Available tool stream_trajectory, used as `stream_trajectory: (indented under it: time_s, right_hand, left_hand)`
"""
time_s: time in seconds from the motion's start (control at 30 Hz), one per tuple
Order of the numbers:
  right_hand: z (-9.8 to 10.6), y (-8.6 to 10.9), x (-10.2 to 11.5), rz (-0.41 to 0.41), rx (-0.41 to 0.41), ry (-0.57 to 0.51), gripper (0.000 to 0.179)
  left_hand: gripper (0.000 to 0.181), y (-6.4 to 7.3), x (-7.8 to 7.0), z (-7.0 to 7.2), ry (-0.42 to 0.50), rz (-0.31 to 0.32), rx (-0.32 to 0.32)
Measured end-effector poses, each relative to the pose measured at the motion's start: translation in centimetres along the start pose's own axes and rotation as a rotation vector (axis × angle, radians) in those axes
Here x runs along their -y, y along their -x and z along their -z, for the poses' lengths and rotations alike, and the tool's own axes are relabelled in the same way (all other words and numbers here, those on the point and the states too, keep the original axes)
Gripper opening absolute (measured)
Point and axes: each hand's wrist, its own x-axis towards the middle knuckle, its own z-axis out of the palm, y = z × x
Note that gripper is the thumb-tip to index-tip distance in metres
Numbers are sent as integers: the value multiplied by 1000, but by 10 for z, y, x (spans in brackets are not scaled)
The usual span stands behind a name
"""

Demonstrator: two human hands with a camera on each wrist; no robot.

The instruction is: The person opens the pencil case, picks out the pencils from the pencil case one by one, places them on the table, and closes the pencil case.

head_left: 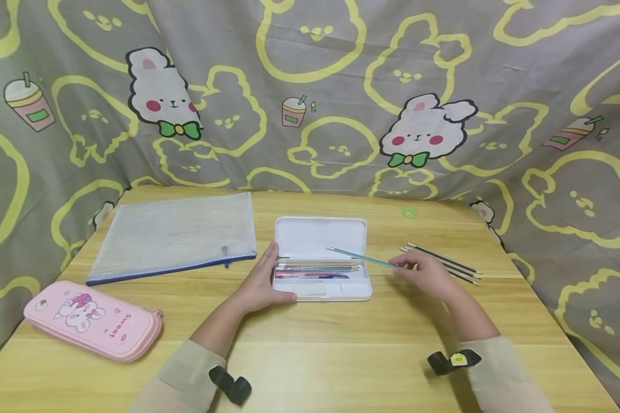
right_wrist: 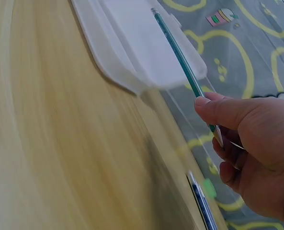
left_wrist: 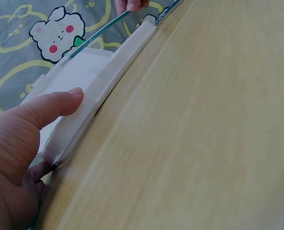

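Note:
An opened white pencil box (head_left: 360, 289) lies on the table, its lid (head_left: 321, 234) tilted back. Inside it are several pencils and pens (head_left: 315, 268), with a white eraser (head_left: 309, 288) in the front part. My left hand (head_left: 260, 289) rests against the box's left end, fingers straight along the side and thumb on the front rim. Between thumb and fingers, my right hand (head_left: 423, 274) pinches a green pencil (right_wrist: 177, 52) near its pointed end. The pencil's other end reaches left over the box, in the air.
Several dark pencils (head_left: 460, 271) lie right of the box, partly behind my right hand. A green ring-shaped item (head_left: 409, 213) is farther back. At the left are a mesh zip pouch (head_left: 181, 235) and a pink pencil case (head_left: 95, 321). Patterned cloth (head_left: 336, 143) hangs behind the table.

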Motion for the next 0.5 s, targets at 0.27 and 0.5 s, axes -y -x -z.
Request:
stream_trajectory:
  time_s: [0.27,0.5]
  right_hand:
    - [33,32,-32,-98,-28,39,26]
    - [56,50,-62,-179,-70,127,32]
  left_hand:
    - [130,0,0,0,-12,2,5]
    - [130,0,-1,0,-12,1,7]
